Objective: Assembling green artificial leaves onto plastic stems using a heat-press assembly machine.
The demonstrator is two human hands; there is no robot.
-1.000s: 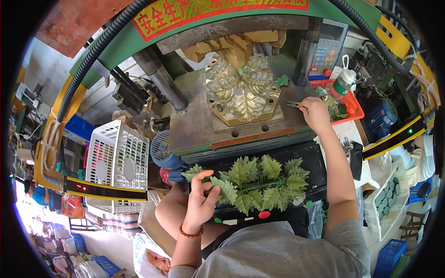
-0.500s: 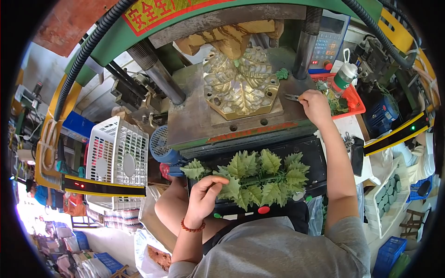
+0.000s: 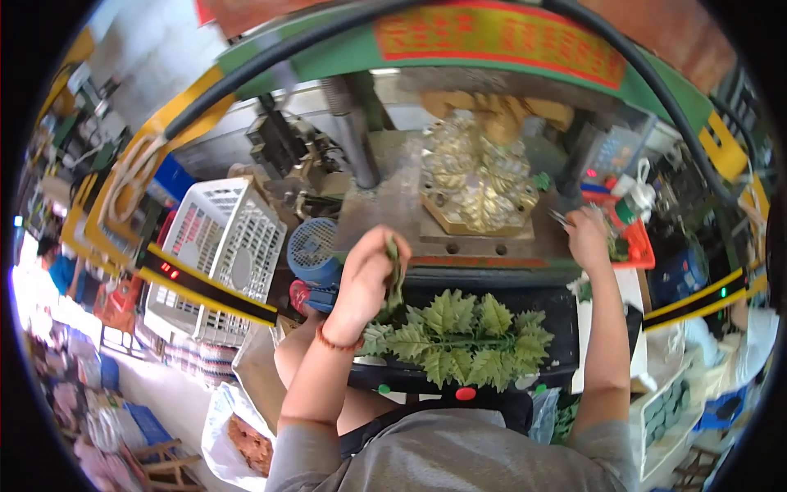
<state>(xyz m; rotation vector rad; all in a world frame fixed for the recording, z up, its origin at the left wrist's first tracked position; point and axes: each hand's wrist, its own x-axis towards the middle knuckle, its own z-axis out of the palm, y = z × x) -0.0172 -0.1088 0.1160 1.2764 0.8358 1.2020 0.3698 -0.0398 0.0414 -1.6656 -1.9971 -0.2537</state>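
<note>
My left hand (image 3: 366, 283) is raised over the left end of the black ledge (image 3: 561, 316), its fingers closed on a green artificial leaf (image 3: 396, 271). Below and to its right, a spray of artificial leaves (image 3: 467, 332) lies spread on that ledge. My right hand (image 3: 589, 234), at the right side of the press bed (image 3: 389, 201), grips a small two-pronged metal tool (image 3: 560, 217) whose tips point left. Between and beyond the hands sits a brass-coloured leaf mould (image 3: 475, 180). A small green leaf piece (image 3: 541, 181) rests by the mould's right side.
The press's green frame (image 3: 328, 61) arches overhead. Right of my right hand stands a red basket (image 3: 635, 246) with a bottle (image 3: 633, 203). White crates (image 3: 213, 254) and a blue basket (image 3: 311, 246) are at left. Yellow-black bars (image 3: 209, 287) flank me; a red button (image 3: 466, 394) faces me.
My left hand has risen from the leaf spray and now holds up a leaf. The right hand keeps the metal tool beside the press. The whole view has shifted, with some blur.
</note>
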